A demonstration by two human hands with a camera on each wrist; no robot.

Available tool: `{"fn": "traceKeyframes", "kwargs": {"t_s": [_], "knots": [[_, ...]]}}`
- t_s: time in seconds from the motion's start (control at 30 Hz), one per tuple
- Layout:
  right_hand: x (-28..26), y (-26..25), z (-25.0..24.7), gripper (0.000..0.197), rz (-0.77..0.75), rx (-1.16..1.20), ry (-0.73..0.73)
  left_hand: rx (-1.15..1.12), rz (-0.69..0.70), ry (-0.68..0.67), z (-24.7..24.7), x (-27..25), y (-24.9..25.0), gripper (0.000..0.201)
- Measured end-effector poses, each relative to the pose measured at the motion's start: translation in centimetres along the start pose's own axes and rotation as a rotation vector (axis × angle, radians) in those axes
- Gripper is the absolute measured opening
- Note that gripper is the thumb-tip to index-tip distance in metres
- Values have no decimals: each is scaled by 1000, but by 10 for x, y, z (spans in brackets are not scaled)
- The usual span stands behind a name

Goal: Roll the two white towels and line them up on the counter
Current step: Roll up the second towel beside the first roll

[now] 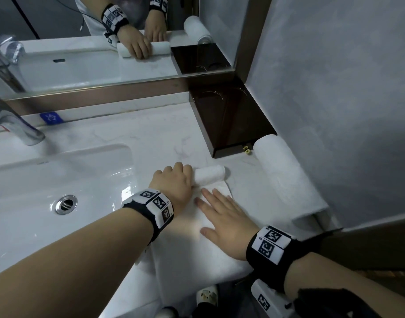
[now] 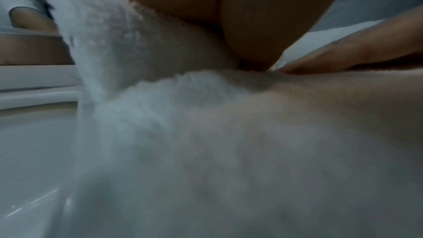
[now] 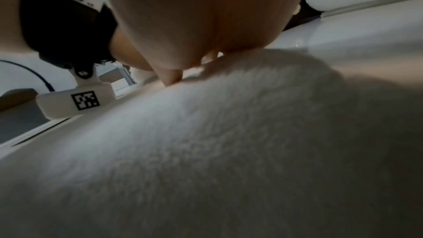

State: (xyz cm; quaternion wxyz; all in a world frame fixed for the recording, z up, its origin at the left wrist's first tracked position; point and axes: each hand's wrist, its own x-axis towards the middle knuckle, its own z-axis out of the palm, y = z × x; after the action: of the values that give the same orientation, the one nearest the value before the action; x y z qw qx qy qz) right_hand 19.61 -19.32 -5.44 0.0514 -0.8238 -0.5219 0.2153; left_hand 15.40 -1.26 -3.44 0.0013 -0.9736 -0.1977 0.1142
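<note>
A white towel (image 1: 185,244) lies on the marble counter (image 1: 151,138) to the right of the sink. Its far end is wound into a short roll (image 1: 211,175). My left hand (image 1: 176,177) curls over the left part of that roll and grips it. Just in front of the roll, my right hand (image 1: 222,214) presses flat with straight fingers on the unrolled part. The left wrist view shows the roll (image 2: 109,42) under my palm. The second white towel (image 1: 281,166) lies rolled along the right wall, with a loose tail (image 1: 311,203) at its near end.
A white sink basin (image 1: 47,175) with a drain (image 1: 65,204) and a chrome faucet (image 1: 20,127) lies to the left. A dark glossy box (image 1: 231,120) fills the back right corner. A mirror (image 1: 93,65) stands behind, the grey wall (image 1: 346,111) to the right.
</note>
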Motion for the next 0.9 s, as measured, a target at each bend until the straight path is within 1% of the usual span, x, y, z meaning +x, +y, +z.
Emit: {"fn": "traceKeyframes", "kwargs": {"t_s": [0.07, 0.17, 0.2, 0.27, 0.37, 0.4, 0.47, 0.63, 0.73, 0.8, 0.9], "knots": [[-1, 0, 2, 68, 9, -23, -7, -14, 23, 4, -1, -3, -1, 34], [-1, -1, 2, 69, 18, -40, -6, -63, 96, -13, -6, -6, -7, 48], [-1, -2, 1, 69, 21, -46, -11, -104, 112, -27, -9, -7, -9, 49], [0, -2, 0, 69, 27, -55, -27, -212, 121, -63, -15, -6, -13, 43], [0, -2, -1, 69, 27, -44, -60, -407, 118, -196, -26, -1, -19, 35], [0, -2, -1, 69, 25, -42, -72, -460, 110, -239, -29, 1, -21, 34], [0, -2, -3, 70, 18, -46, -87, -510, 78, -281, -34, 5, -24, 38], [-1, -3, -5, 72, 19, -40, -90, -521, 23, -302, -35, 7, -21, 36], [-1, -5, -6, 71, 27, -39, -77, -487, 33, -317, -34, 2, -12, 34], [-2, -6, -5, 71, 28, -44, -67, -401, 49, -305, -32, -3, -3, 31], [-4, -7, -5, 71, 27, -51, -62, -239, 48, -228, -29, -10, 10, 28]]}}
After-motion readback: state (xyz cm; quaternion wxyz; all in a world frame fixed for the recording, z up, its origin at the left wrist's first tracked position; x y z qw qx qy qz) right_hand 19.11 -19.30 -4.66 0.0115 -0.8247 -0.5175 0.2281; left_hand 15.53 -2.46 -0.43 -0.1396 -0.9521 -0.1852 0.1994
